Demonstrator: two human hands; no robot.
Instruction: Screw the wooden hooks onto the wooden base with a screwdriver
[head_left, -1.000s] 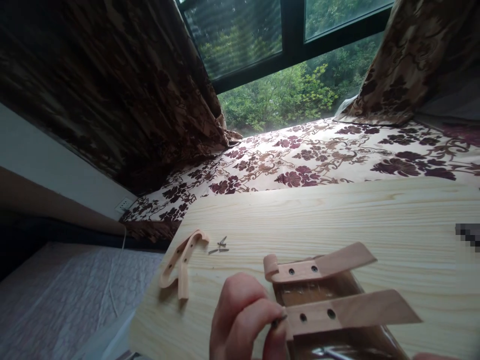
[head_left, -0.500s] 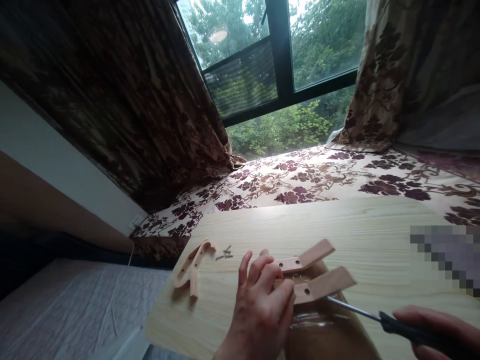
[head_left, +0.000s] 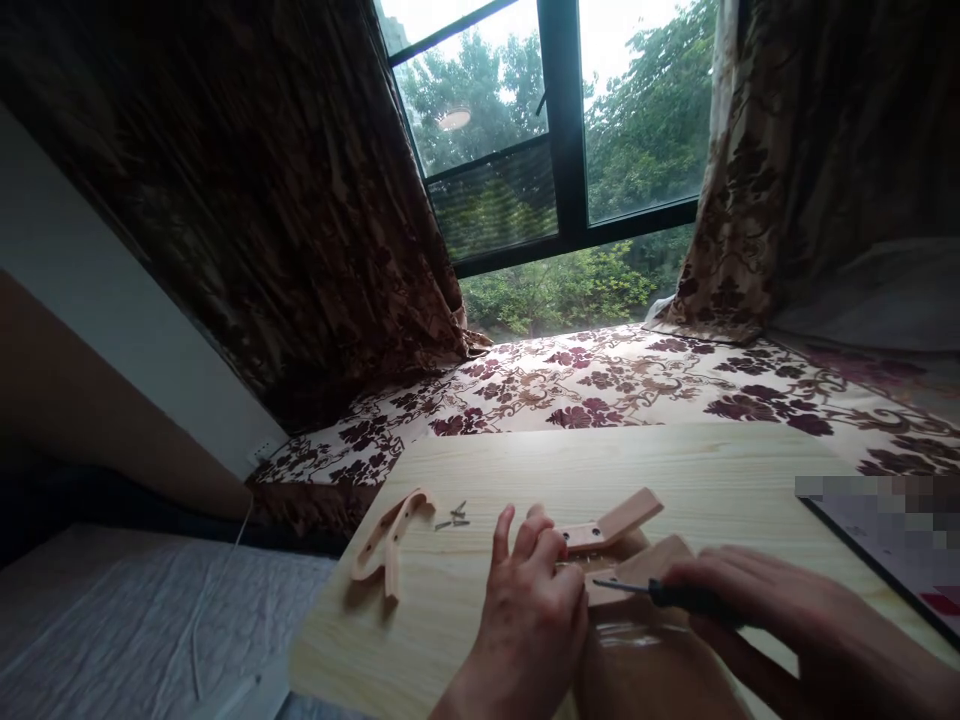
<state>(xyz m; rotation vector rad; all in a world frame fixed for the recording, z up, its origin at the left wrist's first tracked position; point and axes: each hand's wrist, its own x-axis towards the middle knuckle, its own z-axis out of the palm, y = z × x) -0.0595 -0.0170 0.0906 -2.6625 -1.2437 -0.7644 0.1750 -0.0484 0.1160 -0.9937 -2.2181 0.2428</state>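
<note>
My left hand (head_left: 525,610) presses curled fingers over the near ends of two bent wooden pieces, hiding those ends. The farther bent wooden piece (head_left: 619,515) shows two dark holes; the nearer one (head_left: 671,553) lies partly under my right hand. Beneath them is a brown object (head_left: 637,665) with shiny clear film on it. In my right hand (head_left: 780,610), closed round its black handle, is a screwdriver (head_left: 624,586). Its shaft points left across the nearer piece, the tip close to a screw hole; whether it touches is unclear.
All this lies on a pale wooden board (head_left: 442,620). On its left are two more curved wooden pieces (head_left: 392,550) and several screws (head_left: 454,517). A flat dark-edged object (head_left: 877,560), partly blurred out, lies at right. Behind are floral cloth (head_left: 570,385) and a window (head_left: 574,190).
My right hand has moved left and up, bringing the screwdriver from beside the nearer wooden piece to over it. My left hand stays in place. The view has tilted slightly upward.
</note>
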